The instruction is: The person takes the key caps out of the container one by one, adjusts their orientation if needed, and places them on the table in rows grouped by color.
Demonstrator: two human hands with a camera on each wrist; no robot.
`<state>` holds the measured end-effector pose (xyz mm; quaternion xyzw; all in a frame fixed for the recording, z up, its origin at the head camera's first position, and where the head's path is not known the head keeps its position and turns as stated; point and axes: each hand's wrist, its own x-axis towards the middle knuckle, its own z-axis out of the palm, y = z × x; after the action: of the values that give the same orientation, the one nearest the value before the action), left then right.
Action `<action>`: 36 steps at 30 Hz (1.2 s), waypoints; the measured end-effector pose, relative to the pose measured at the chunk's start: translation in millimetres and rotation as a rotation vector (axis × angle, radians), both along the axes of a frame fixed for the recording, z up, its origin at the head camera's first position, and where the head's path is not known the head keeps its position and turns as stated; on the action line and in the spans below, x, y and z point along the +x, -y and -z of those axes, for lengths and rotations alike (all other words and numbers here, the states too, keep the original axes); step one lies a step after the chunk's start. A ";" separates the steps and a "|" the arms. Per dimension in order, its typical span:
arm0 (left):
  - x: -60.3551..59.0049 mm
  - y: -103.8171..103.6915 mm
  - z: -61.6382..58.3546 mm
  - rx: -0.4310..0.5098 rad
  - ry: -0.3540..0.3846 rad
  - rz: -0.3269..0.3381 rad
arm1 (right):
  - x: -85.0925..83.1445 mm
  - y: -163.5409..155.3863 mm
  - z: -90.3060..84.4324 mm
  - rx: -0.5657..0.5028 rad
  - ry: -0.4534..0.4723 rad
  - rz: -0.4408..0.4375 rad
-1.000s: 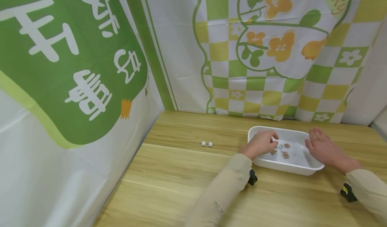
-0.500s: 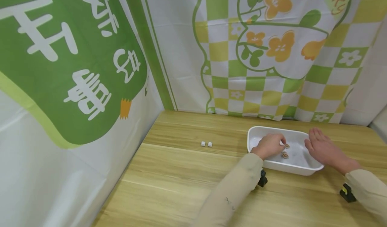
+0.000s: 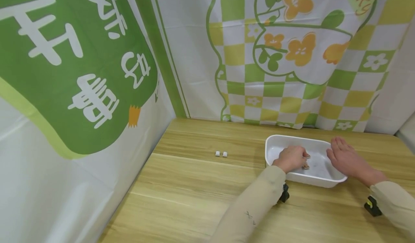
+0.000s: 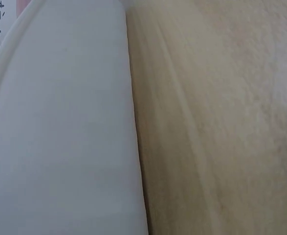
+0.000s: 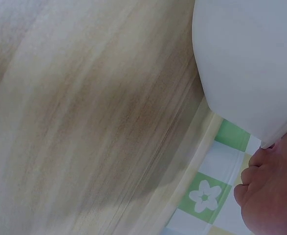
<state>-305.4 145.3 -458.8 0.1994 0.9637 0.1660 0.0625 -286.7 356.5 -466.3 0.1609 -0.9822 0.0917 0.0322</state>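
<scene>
In the head view, my left hand (image 3: 291, 157) reaches into a white plastic tray (image 3: 324, 182), its fingers bent down at a few small square pieces. Brown patterned pieces (image 3: 306, 166) show beside the fingertips; the hand covers the others, and I cannot tell whether it pinches one. My right hand (image 3: 348, 159) rests on the tray's right rim, fingers fairly straight. In the right wrist view, the fingers (image 5: 260, 181) lie by the white tray wall (image 5: 251, 58). The left wrist view has only the tray's outer side (image 4: 60, 127) and the table, with the hand out of sight.
Two small white keycap-like pieces (image 3: 217, 153) sit side by side on the wooden table (image 3: 181, 185), left of the tray. A checked, flowered cloth (image 3: 275, 88) hangs along the back edge; a green and white one (image 3: 129, 91) hangs on the left.
My left hand has moved right and lower inside the tray, over pieces that showed before. The right hand stays on the rim, and the two white pieces keep their place.
</scene>
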 end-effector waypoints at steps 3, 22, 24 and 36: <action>-1.3 -2.1 1.8 -0.022 -0.022 0.003 | -0.5 -0.4 -0.4 0.001 0.000 0.001; 0.7 -9.2 9.8 -0.132 -0.097 0.009 | -0.3 0.9 2.0 0.002 -0.037 -0.002; 0.5 -9.5 10.1 -0.127 -0.101 0.007 | -0.5 0.6 1.5 -0.005 -0.020 -0.001; -2.5 -7.7 8.2 -0.017 -0.117 0.011 | -0.1 0.1 -0.4 -0.007 -0.002 -0.008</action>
<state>-307.9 153.1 -467.0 0.2134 0.9660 0.1457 0.0087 -286.8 356.4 -466.0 0.1646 -0.9812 0.0950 0.0332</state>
